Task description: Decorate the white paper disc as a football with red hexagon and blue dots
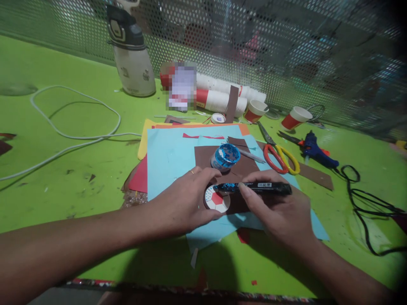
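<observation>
Thumb and fingers of my left hand [193, 199] are closed round the edge of a small round white disc [210, 204]. The disc has a red hexagon in its middle, dark lines running outward and blue dots in one section. My right hand [280, 207] grips a black marker pen [263, 188], held nearly level, with its tip at the upper part of the disc. Just behind the disc stands an uncapped jar of blue paint [225, 159]. Brown paper [203, 154] and light blue sheets [171, 161] lie beneath them.
Scissors [280, 159] with red and yellow handles and a blue glue gun [318, 150] lie to the right. Paper cups [295, 118], cup stacks [222, 101] and a white bottle [135, 70] stand or lie behind. A white cable [119, 123] loops at left, a black cord [352, 203] at right.
</observation>
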